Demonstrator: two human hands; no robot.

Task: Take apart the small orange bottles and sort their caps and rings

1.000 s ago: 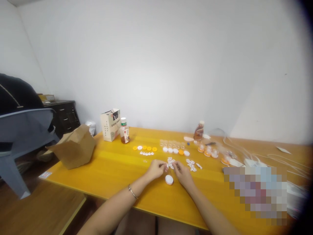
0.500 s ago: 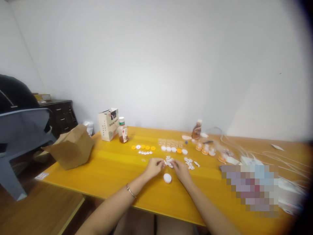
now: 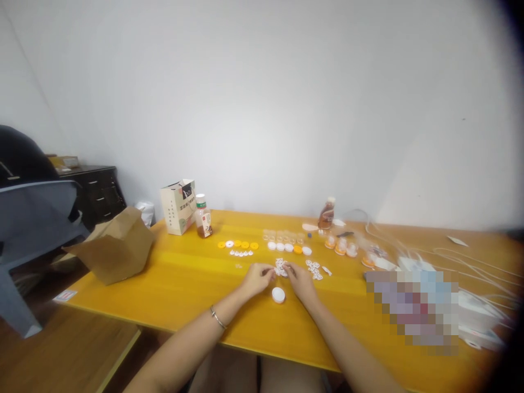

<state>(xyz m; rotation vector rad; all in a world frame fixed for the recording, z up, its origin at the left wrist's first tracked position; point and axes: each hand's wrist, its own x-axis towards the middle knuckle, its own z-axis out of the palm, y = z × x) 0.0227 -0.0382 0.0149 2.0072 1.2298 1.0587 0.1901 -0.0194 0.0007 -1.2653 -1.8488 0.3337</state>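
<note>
Left hand (image 3: 258, 278) and right hand (image 3: 300, 279) face each other over the table (image 3: 184, 295), with the loose white pieces (image 3: 280, 263) between and just beyond the fingertips. Fingers on both are curled in, thumb near forefinger, a narrow pinch; too small and blurred to tell if either has a piece in it. Right fingertips look right at the pile's near edge, maybe touching. Round white cap (image 3: 278, 295) lies flat just nearer the body, between the wrists, untouched. Handling, my take: pieces look thin and holey, so they probably snag; peel one off by its edge with the right, steady the rest with the left, light pinch, no squeezing. Work low so a drop lands close. Mind the heel of each hand near the cap. Don't sweep right: second pile (image 3: 314, 269) sits just beside that hand. Row of caps (image 3: 280, 247) beyond is worth leaving undisturbed.
</note>
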